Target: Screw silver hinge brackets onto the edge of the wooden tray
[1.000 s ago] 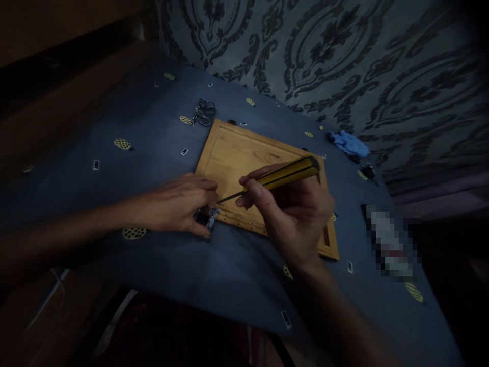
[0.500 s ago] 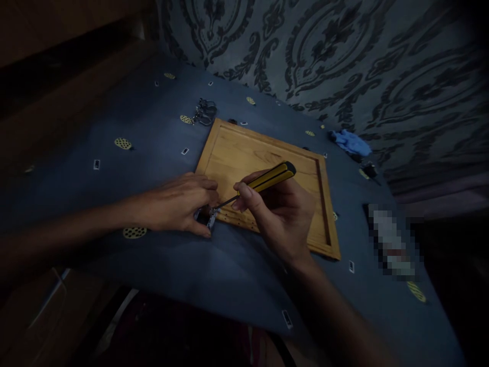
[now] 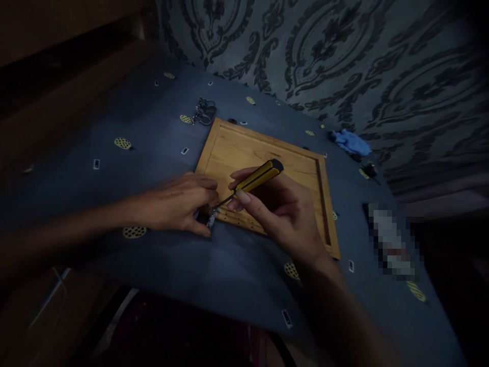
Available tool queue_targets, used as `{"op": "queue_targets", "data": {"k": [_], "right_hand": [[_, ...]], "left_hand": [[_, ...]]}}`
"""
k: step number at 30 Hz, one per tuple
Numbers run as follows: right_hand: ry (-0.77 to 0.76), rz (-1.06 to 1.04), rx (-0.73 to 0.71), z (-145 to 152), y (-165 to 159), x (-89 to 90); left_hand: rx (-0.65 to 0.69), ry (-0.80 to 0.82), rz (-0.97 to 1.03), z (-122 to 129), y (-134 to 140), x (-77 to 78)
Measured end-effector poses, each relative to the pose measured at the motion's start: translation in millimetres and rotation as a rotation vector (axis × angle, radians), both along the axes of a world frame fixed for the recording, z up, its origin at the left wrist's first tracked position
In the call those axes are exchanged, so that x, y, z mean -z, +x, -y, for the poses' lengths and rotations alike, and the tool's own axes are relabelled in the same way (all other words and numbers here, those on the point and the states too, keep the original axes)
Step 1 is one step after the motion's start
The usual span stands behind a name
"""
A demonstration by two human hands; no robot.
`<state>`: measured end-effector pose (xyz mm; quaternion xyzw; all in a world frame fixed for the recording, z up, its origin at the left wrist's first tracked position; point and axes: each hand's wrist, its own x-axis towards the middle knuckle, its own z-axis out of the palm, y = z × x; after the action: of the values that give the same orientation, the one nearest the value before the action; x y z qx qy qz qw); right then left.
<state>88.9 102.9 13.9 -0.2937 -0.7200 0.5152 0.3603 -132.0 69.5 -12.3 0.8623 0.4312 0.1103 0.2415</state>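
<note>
A yellow-and-black screwdriver [image 3: 257,178] is pinched in the fingers of my right hand [image 3: 286,214], its shaft slanting down to the left. Its tip meets a small metal fitting [image 3: 210,219] at the near left corner of a wooden board [image 3: 267,153] with a raised frame. My left hand [image 3: 183,201] is closed around that fitting, thumb on the near side and fingers over the board's corner. A row of small dark holes runs along the board's near edge. My left fingers hide part of the fitting.
Several metal pieces [image 3: 205,111] lie behind the board's far left corner. A crumpled blue cloth or glove [image 3: 350,141] and a small dark object [image 3: 369,169] are at the right, near the patterned wall [image 3: 324,46]. A blurred-out item [image 3: 391,242] lies on the patterned blue cover [image 3: 153,275].
My right hand has shifted, and the screwdriver's handle has swung slightly left and turned in my fingers. The tip stays at the fitting. My left hand and the board are still.
</note>
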Motion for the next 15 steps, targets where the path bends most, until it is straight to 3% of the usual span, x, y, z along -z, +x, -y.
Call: {"op": "queue_targets", "data": {"k": [9, 15], "right_hand": [[0.008, -0.015, 0.092, 4.1, -4.3, 5.7], [-0.004, -0.045, 0.029, 2.8, -2.9, 4.5]], "left_hand": [[-0.018, -0.025, -0.011, 0.6, 2.1, -2.7], [-0.013, 0.007, -0.009, 1.0, 1.3, -0.8]]}}
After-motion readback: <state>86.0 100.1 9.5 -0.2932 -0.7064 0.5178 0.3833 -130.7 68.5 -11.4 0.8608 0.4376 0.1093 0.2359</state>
